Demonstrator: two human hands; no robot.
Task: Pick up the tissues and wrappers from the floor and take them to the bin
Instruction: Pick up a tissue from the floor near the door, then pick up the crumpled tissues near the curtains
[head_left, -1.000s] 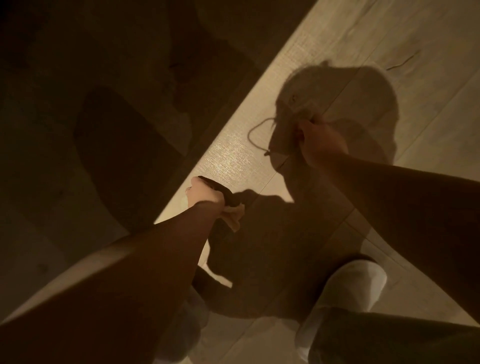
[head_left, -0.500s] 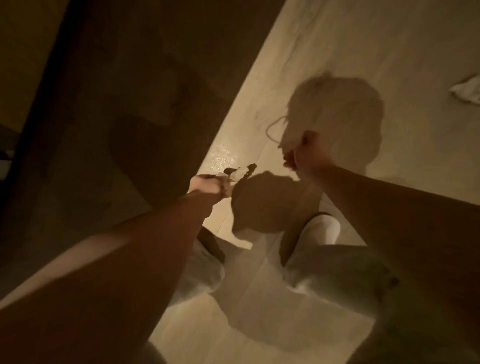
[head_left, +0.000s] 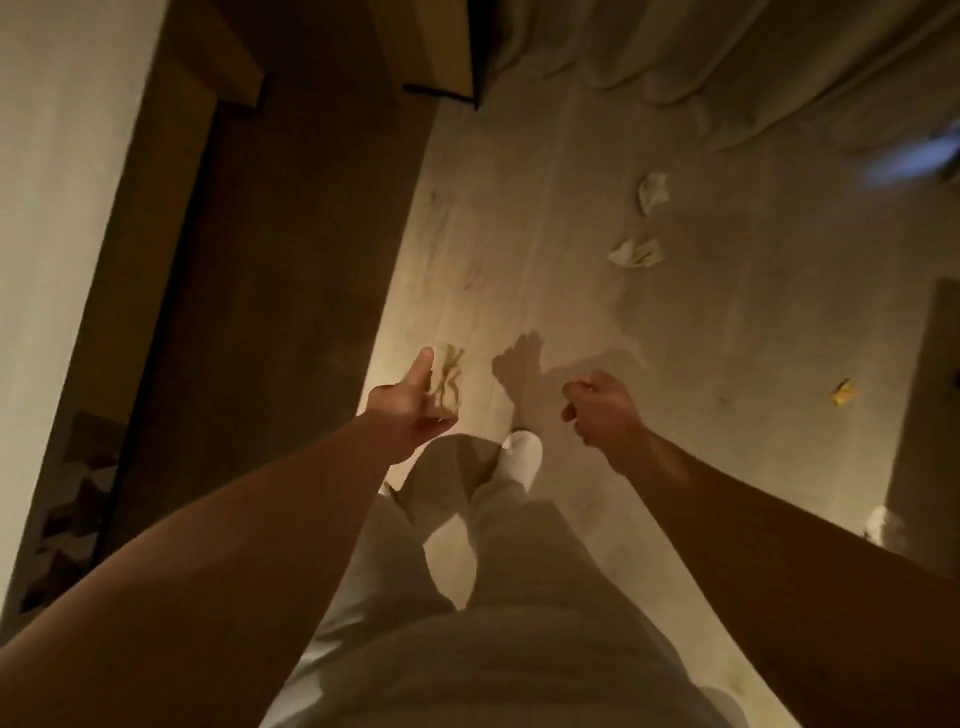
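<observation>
blurred pale streak upper right, right fist's contents hidden

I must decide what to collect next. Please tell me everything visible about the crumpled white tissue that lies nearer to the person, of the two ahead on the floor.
The nearer tissue is a crumpled white piece, thin and soft like paper, with folds and a wider, flattened shape. It lies loose on the pale floor, ahead and to the right of the right hand. Nothing touches it except the floor. A second crumpled tissue lies apart, farther away.
</observation>
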